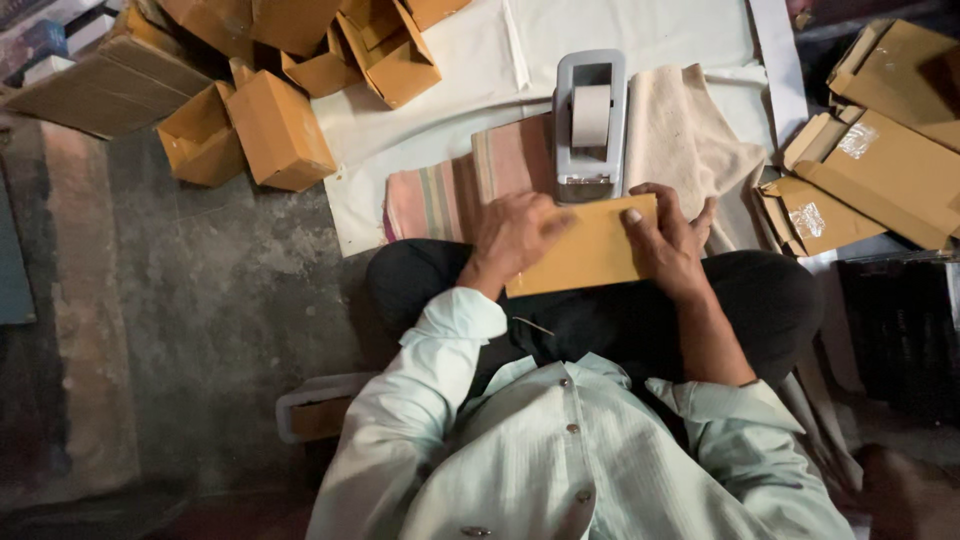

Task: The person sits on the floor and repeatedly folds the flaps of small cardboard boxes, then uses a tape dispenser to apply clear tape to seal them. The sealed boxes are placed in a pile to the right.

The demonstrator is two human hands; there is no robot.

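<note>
I sit cross-legged on the floor with a flat brown cardboard box [590, 250] resting on my lap. My left hand [512, 235] presses on its left part, fingers curled over the top edge. My right hand [668, 235] grips its right end, thumb on top. Just beyond the box stands a grey tape dispenser [590, 125] with a roll of beige tape, on folded striped cloth [450, 195].
A heap of small open brown boxes [280, 130] lies at the upper left. Flattened taped boxes [880, 170] are stacked at the right. A white sheet [450, 60] covers the floor ahead, with beige cloth [690, 140] on it. A dark crate [900, 320] sits at the right.
</note>
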